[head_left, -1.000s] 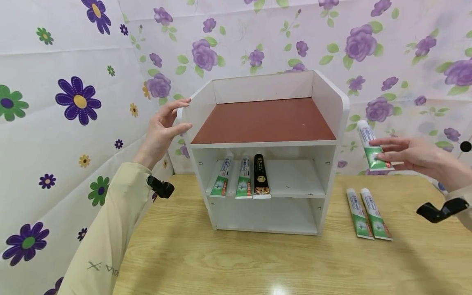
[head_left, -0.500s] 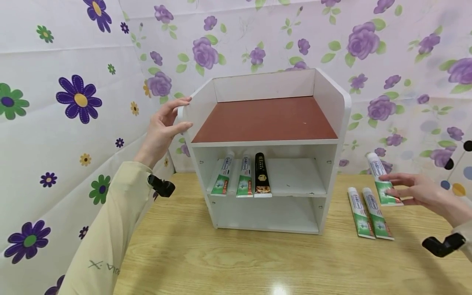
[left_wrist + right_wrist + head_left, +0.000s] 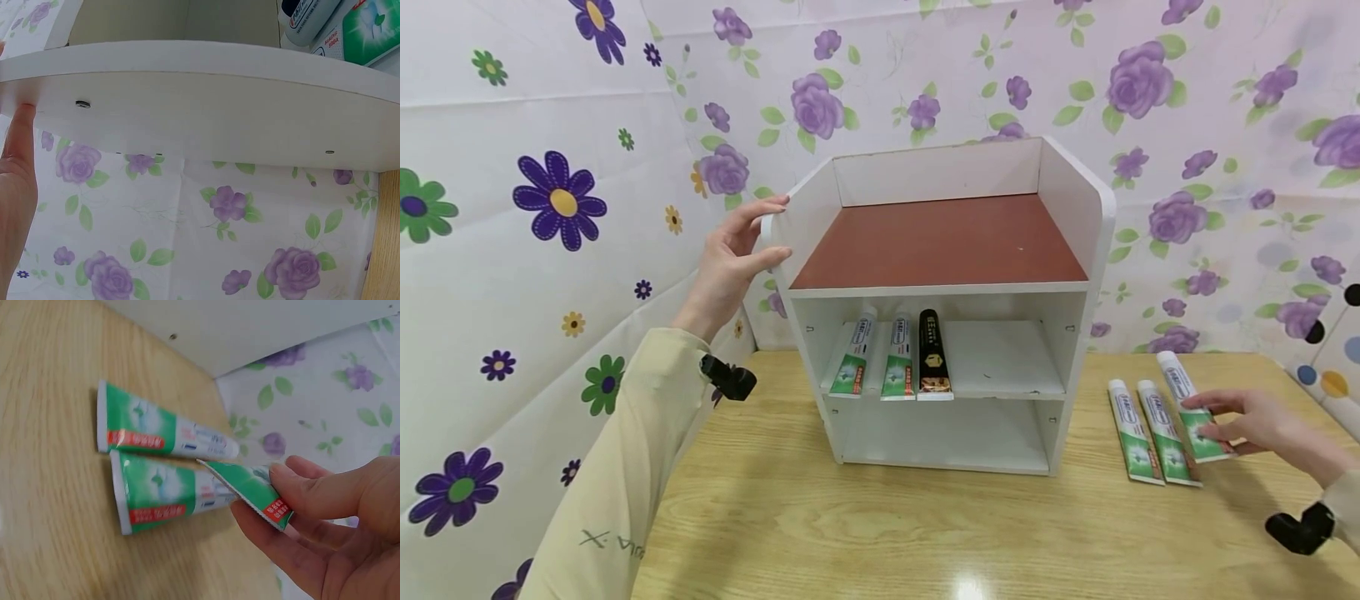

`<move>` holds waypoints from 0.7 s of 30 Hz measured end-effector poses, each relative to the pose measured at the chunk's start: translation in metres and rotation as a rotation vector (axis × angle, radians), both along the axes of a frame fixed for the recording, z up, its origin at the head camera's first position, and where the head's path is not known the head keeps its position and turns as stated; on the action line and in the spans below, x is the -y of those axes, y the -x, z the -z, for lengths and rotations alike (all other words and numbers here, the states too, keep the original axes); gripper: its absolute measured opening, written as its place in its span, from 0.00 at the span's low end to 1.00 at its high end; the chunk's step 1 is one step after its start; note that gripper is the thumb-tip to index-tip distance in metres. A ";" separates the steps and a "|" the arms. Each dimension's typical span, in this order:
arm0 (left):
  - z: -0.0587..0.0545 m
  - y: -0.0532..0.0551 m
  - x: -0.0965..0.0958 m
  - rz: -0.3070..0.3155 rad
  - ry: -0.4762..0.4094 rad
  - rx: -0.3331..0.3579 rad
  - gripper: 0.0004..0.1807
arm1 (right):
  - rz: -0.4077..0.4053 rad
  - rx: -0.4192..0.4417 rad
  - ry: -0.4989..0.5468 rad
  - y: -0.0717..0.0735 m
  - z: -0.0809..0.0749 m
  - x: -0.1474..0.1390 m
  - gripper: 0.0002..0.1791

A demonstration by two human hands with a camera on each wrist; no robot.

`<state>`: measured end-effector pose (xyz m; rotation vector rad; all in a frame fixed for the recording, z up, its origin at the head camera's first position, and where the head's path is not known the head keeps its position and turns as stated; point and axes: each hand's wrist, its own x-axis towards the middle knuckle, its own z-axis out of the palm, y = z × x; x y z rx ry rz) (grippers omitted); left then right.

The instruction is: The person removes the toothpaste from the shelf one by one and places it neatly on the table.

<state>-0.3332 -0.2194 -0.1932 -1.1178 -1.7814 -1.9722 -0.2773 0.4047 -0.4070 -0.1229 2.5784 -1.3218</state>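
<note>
Squeeze tube (image 3: 247,483), white and green: grasped between thumb and fingers of the right hand (image 3: 1255,421), at the tabletop's right side.
Long axis slanting, cap end away from the person and slightly left, flat crimped end toward the person; contact with the table cannot be told. Alongside, roughly parallel, an inner matching tube (image 3: 1165,435) and an outer matching tube (image 3: 1133,433) lie on wood-grain tabletop (image 3: 865,533). Left hand (image 3: 726,258) pinches the side panel of a white shelf unit (image 3: 940,242), top surface red-brown; its middle shelf holds two more white-green tubes (image 3: 898,357) and one black tube (image 3: 933,358), gold hexagon. Ribbed crimp; red label, characters too blurred. Legible on a shelved tube, left wrist view: "BAKING SODA".
</note>
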 end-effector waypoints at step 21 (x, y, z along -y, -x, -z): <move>0.000 0.000 -0.001 -0.019 0.024 -0.014 0.25 | 0.051 0.071 -0.009 -0.001 0.034 -0.020 0.27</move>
